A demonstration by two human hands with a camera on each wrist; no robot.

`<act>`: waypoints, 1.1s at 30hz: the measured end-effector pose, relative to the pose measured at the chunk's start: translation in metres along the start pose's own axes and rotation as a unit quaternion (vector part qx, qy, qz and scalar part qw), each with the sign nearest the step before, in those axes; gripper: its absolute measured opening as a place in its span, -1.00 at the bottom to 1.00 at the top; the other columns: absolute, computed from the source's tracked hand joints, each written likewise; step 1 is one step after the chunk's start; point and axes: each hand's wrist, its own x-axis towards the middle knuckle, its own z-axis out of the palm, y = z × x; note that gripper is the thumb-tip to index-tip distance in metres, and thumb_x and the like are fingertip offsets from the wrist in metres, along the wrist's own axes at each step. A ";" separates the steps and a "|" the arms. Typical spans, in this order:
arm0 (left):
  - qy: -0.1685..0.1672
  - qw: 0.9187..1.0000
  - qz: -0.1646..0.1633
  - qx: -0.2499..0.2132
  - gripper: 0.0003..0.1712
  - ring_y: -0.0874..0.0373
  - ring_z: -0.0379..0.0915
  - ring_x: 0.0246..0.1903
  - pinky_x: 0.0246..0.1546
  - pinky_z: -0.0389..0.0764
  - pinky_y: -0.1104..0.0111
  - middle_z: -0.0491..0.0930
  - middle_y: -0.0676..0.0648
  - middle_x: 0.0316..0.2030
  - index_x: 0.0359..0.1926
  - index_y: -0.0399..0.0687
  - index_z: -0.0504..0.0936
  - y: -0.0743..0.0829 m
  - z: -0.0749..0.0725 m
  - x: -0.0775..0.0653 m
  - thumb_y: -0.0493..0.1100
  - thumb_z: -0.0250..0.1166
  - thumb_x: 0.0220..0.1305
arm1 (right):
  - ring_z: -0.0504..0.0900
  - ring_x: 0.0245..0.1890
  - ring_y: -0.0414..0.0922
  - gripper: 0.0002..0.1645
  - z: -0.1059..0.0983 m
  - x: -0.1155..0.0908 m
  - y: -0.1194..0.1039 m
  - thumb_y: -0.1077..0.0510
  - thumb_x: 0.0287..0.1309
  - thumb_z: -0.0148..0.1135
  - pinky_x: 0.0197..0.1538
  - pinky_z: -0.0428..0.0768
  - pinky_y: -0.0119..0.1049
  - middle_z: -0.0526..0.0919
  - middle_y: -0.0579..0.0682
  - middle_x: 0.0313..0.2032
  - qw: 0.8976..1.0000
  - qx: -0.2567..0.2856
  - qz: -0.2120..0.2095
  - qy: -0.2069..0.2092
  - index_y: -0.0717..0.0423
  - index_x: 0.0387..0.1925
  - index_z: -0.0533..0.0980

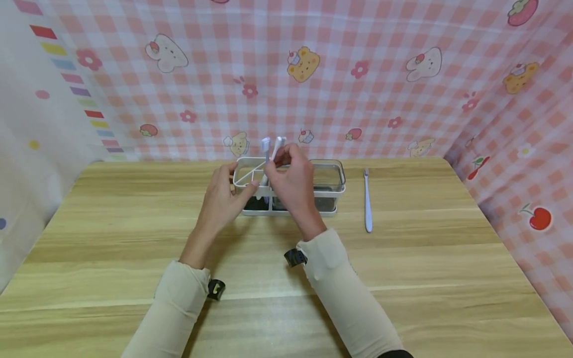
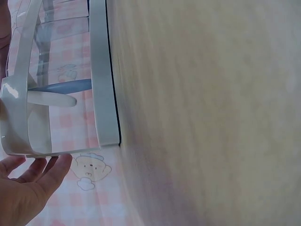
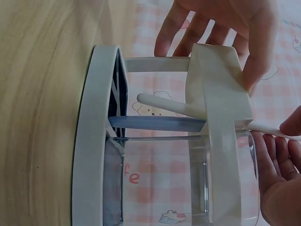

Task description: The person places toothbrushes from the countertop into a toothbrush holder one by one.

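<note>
A white toothbrush holder [image 1: 309, 189] with a divided left section stands near the table's back edge. My left hand [image 1: 222, 196] grips its left end, thumb at the front rim and fingers around the far side. My right hand [image 1: 293, 179] pinches a white toothbrush [image 1: 278, 144] over the divided section. In the right wrist view, the white handle [image 3: 162, 103] passes down through the top frame, its rounded end above the base. Beside it, a blue-grey toothbrush [image 3: 157, 124] stands in the holder, reaching the base.
A clear cup [image 1: 329, 175] sits in the holder's right part. To the right, a pale blue toothbrush [image 1: 368, 206] lies on the wooden table [image 1: 425, 268]. A pink checked cloth [image 1: 349, 99] hangs close behind the holder.
</note>
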 end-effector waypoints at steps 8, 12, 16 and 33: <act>0.002 1.000 0.004 0.008 -0.15 -0.08 0.40 0.06 -0.02 0.56 0.08 0.39 -0.27 0.15 0.40 -0.30 0.28 -0.001 0.001 0.000 0.17 0.30 0.34 | 0.68 -0.24 -0.07 -0.84 0.001 -0.003 0.003 0.43 0.09 0.24 -0.21 0.68 -0.47 0.66 0.13 -0.29 1.000 0.012 0.000 -0.027 0.28 -0.27 0.49; 0.001 1.000 0.003 0.005 -0.16 -0.09 0.39 0.07 0.00 0.57 0.07 0.39 -0.29 0.17 0.40 -0.29 0.27 -0.001 0.001 0.001 0.16 0.30 0.34 | 0.68 -0.23 -0.07 -0.84 0.001 -0.003 0.001 0.43 0.08 0.24 -0.21 0.67 -0.47 0.65 0.12 -0.28 0.999 0.000 0.000 -0.038 0.27 -0.27 0.49; 0.000 1.000 0.003 0.003 -0.17 -0.09 0.39 0.08 0.01 0.57 0.05 0.39 -0.32 0.17 0.40 -0.30 0.28 -0.001 0.000 0.002 0.13 0.31 0.34 | 0.68 -0.22 -0.07 -0.85 0.000 -0.003 0.000 0.42 0.10 0.23 -0.20 0.67 -0.49 0.64 0.11 -0.26 0.999 -0.013 0.002 -0.049 0.26 -0.26 0.48; -0.003 1.000 0.001 0.002 -0.16 -0.09 0.39 0.07 0.00 0.55 0.07 0.39 -0.31 0.16 0.40 -0.31 0.28 -0.001 0.000 0.001 0.14 0.31 0.34 | 0.66 -0.16 -0.06 -0.71 -0.003 -0.003 -0.002 0.39 0.16 0.25 -0.13 0.67 -0.46 0.62 0.11 -0.20 0.997 0.021 0.034 -0.066 0.30 -0.07 0.47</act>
